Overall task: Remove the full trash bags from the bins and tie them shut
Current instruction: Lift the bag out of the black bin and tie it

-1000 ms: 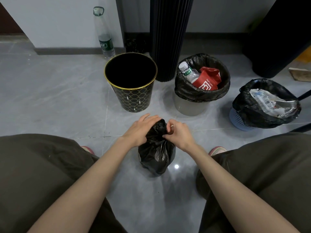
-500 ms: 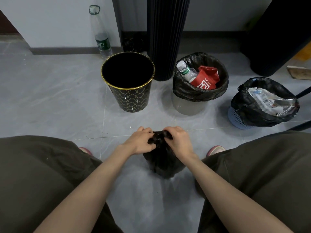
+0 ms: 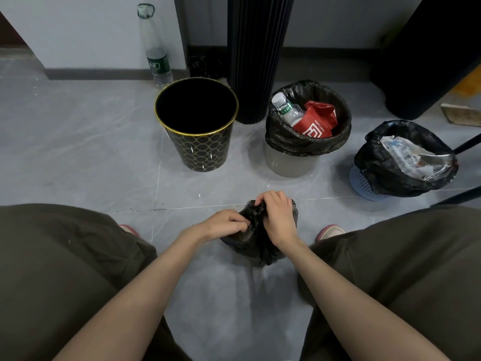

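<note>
Head view looks down between the person's knees at a small black plastic trash bag [image 3: 256, 247] standing on the grey tiled floor [image 3: 78, 157], close in front of the body. Both hands are at its top. The left hand [image 3: 225, 225] has its fingers curled into the bunched plastic from the left. The right hand [image 3: 277, 216] is curled over the gathered neck [image 3: 255, 211] from above and the right, so each hand grips film. The bag's body sits below and between the wrists, resting on the floor, with the right wrist covering part of its right side.

The step in hand looks like knotting the neck. To do it well, I judge that the gathered ends should be drawn snug against the contents before they are crossed, with the bag left on the floor so its own weight steadies it. Thin film can tear if yanked, so a firm, even pull suits better than a jerk. Whether a knot is already formed cannot be told, since the fingers hide it.

Beyond the hands, a black round bin with a gold lattice pattern [image 3: 200, 152] stands with no liner showing. To its right, a translucent round bin [image 3: 289, 166] holds a filled black liner [image 3: 281, 142], and a blue mesh basket [image 3: 360, 182] holds a second black liner [image 3: 377, 173], neither yet removed.
</note>
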